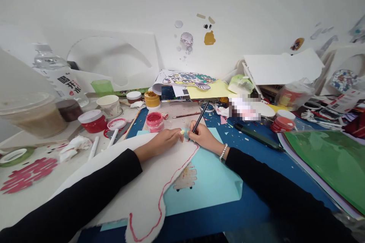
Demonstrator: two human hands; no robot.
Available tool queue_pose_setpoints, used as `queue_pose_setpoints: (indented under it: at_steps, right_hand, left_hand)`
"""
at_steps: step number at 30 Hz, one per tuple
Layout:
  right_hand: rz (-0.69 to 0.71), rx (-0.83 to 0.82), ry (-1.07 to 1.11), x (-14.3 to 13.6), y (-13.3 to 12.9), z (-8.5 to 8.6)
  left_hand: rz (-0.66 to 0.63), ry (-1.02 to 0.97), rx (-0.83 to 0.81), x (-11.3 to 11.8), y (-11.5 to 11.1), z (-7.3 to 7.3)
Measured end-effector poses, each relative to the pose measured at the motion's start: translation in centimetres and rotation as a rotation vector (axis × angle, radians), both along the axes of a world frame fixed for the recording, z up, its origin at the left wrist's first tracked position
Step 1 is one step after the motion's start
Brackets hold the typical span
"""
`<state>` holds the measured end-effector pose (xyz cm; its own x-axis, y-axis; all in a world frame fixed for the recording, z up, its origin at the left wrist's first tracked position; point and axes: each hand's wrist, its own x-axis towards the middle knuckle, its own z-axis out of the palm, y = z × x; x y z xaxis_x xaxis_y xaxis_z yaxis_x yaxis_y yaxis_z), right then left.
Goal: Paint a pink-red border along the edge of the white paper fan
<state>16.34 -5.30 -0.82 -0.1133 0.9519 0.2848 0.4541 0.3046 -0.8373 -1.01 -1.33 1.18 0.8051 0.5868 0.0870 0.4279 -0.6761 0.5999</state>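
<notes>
A large white board cut-out (pixel 137 193) with a wavy edge lies under my forearms, and a red painted line follows that edge. My left hand (pixel 162 143) is on its far part, fingers bent together and gripping near the edge. A slim black paintbrush (pixel 201 117) is pinched in my right hand (pixel 203 136), its tip down at the far end of the red line. Both hands' fingertips are close together. Under the board is a light blue sheet (pixel 211 182). An open jar of red paint (pixel 154 121) stands just beyond my left hand.
At left are a plastic cup (pixel 31 117), a water bottle (pixel 57 76), a lidded red jar (pixel 92 121) and a paper cup (pixel 109 105). A yellow paint jar (pixel 152 100) stands behind. At right lie a dark green cutter (pixel 258 136) and green sheets (pixel 330 163).
</notes>
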Motion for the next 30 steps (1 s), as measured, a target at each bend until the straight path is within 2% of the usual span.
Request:
queue_pose_setpoints:
  at_steps: [6,11,30]
  right_hand:
    - [-0.011,0.046,0.025,0.18,0.07,-0.07]
    - [-0.009,0.019,0.011,0.18,0.03,-0.22]
    - [0.009,0.05,-0.035,0.12,-0.01,-0.19]
  left_hand:
    - [0.036,-0.023,-0.038,0.05,-0.17,-0.01]
    - [0.075,-0.032,-0.042,0.21,-0.27,0.02]
    - [0.051,-0.024,-0.051,0.15,-0.26,-0.08]
